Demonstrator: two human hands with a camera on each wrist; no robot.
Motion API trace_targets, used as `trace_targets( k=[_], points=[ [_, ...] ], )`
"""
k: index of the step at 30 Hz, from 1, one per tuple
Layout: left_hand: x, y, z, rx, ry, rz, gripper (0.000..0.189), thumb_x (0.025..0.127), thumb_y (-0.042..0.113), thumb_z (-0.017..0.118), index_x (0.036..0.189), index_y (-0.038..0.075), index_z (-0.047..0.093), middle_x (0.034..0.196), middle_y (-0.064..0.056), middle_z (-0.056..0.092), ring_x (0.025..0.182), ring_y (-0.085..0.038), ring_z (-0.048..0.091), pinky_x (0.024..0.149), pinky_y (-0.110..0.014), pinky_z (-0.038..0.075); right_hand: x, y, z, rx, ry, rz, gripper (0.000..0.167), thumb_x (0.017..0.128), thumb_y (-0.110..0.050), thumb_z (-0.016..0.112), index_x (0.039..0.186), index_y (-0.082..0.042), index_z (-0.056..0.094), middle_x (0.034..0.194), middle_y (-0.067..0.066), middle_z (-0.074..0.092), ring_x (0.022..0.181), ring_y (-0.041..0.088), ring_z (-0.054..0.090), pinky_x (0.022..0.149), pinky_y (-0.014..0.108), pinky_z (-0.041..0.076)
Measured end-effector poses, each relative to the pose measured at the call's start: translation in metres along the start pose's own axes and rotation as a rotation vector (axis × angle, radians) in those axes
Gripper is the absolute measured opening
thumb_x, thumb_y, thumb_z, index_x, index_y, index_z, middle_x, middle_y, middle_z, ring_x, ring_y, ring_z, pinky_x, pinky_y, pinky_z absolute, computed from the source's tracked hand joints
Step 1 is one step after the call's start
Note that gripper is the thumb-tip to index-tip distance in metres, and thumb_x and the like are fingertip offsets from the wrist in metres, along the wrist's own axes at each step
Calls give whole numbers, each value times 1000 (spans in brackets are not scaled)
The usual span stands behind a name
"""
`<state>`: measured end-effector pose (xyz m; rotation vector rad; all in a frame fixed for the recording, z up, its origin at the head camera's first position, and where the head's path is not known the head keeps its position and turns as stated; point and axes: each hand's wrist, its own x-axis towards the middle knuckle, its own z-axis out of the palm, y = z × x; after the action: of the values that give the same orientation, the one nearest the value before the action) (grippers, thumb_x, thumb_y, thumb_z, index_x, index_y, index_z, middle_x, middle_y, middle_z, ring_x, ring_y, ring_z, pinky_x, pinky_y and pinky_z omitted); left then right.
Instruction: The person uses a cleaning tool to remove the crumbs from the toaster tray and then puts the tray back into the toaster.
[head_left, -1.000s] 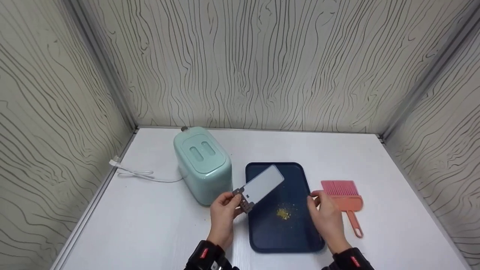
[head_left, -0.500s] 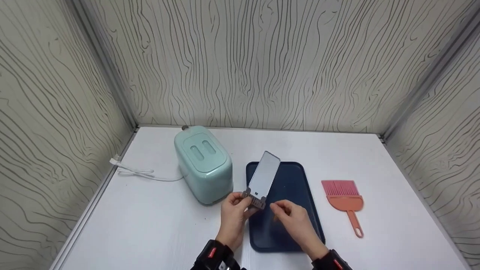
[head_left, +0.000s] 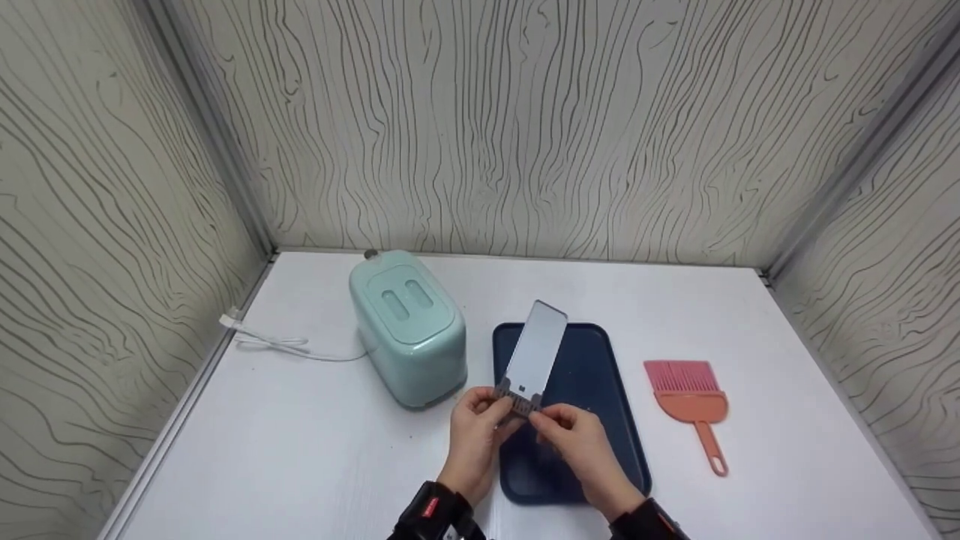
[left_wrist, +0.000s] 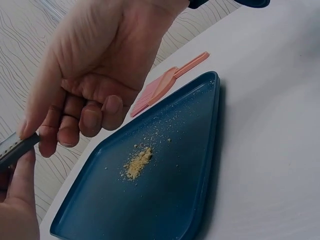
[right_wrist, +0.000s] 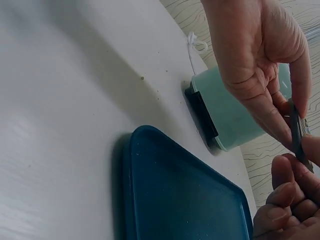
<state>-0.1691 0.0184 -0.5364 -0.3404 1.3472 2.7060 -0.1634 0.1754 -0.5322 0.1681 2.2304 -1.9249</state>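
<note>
A flat silver crumb tray (head_left: 534,352) with a grey slotted end is held tilted over the dark blue tray (head_left: 600,450). My left hand (head_left: 474,442) pinches the left part of that grey end between thumb and fingers. At its right corner my right hand (head_left: 581,446) also pinches, with the other fingers curled, as the left wrist view shows. A heap of yellow crumbs (left_wrist: 137,164) lies on the blue tray, with finer specks scattered around it. In the head view my right hand mostly covers the heap.
A mint-green toaster (head_left: 409,337) stands left of the blue tray, its white cord (head_left: 300,352) trailing left. An orange brush with pink bristles (head_left: 690,405) lies to the right. Patterned wall panels (head_left: 495,135) enclose the white table (head_left: 322,442).
My right hand has moved left from beside the brush onto the crumb tray's grey end. My left hand has shifted slightly right and turned the crumb tray to a steeper angle.
</note>
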Motion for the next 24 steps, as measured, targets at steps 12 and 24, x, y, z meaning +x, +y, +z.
trace_targets(
  k=[12,24],
  points=[
    [-1,-4,-5,295,-14,27,18,94,10,69,103,-1,58,94,-5,62,86,-16,62,78,-33,56,2,2,5,158,92,94,27,96,-27,73,102,-2,65,79,3,61,68,15,50,58,25,39],
    [-9,-6,-5,693,-58,38,26,91,28,76,88,9,58,89,1,57,83,-15,51,71,-30,42,6,0,4,301,161,103,31,105,-23,59,118,5,57,94,6,64,81,16,60,69,27,50]
  ],
)
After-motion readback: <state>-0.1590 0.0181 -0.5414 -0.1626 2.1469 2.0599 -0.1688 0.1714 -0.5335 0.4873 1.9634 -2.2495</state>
